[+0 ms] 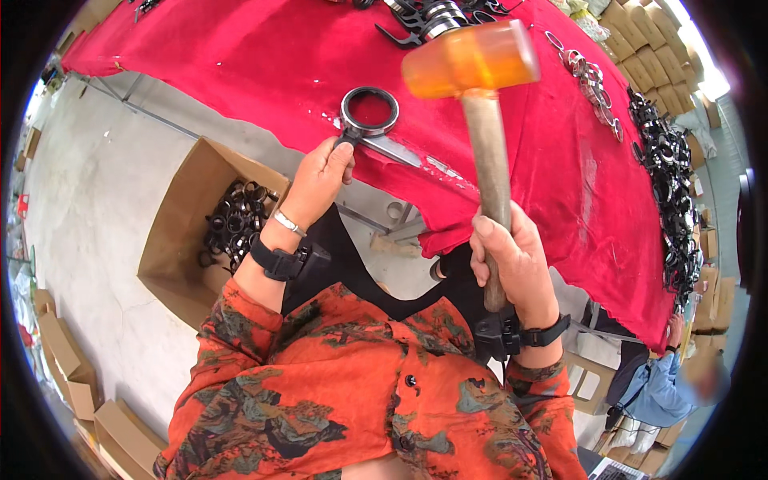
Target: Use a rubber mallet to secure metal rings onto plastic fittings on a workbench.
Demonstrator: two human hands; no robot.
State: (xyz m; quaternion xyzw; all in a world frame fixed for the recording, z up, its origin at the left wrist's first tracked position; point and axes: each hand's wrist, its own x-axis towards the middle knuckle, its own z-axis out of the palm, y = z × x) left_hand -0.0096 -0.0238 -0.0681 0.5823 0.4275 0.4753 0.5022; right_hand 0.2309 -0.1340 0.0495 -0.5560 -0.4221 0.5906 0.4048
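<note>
Cloth point(264, 56), red, lies beneath the ring point(374, 131); cartons point(66, 352) stand on pale floor point(88, 208).

A table point(264, 72) draped in bright red cloth spreads across the view. A flat metal bar point(394, 150) lies at its near edge. Dark and silvery parts point(436, 20) are piled at the far side, loose silver rings point(594, 90) toward the right, and a long black heap point(668, 184) along the right edge. On the pale floor point(88, 184) stands an open cardboard box point(172, 216).
</note>
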